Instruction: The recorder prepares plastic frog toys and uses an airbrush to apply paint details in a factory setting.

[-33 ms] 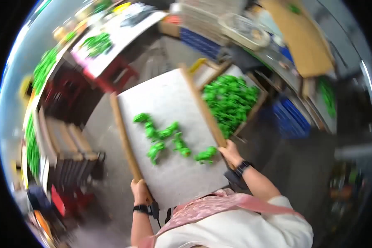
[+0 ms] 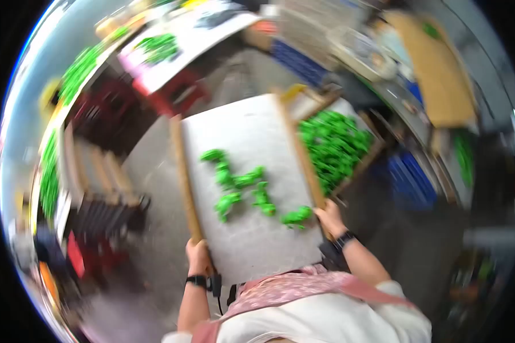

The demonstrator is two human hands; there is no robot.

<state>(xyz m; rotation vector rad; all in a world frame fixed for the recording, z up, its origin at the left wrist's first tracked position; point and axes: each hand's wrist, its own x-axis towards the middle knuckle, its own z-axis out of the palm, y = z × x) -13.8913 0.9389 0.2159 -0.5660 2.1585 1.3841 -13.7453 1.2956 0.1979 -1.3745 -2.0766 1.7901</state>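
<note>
A white tray [image 2: 252, 246] with wooden side rails is held level in front of my body. My left hand [image 2: 198, 257] wraps round its left rail near the close end. On the opposite rail, my right hand [image 2: 331, 219] has the same kind of closed grip. Several small bright green moulded pieces [image 2: 228, 178] lie loose in a scattered group on the tray. One green piece [image 2: 296, 216] rests apart, nearest my right hand. Motion blur hides their exact shape.
Beyond the right rail stands a wooden-sided tray heaped with green pieces [image 2: 335, 150]. A white table [image 2: 206, 43] with a red stool [image 2: 180, 94] is at the far left. Stacked wooden-edged trays [image 2: 106, 177] stand left; blue crates [image 2: 409, 180] sit right.
The surroundings and the tray have shifted to the right in the picture, with a slight turn. Both hands keep their grip, and the green pieces stay in the same arrangement.
</note>
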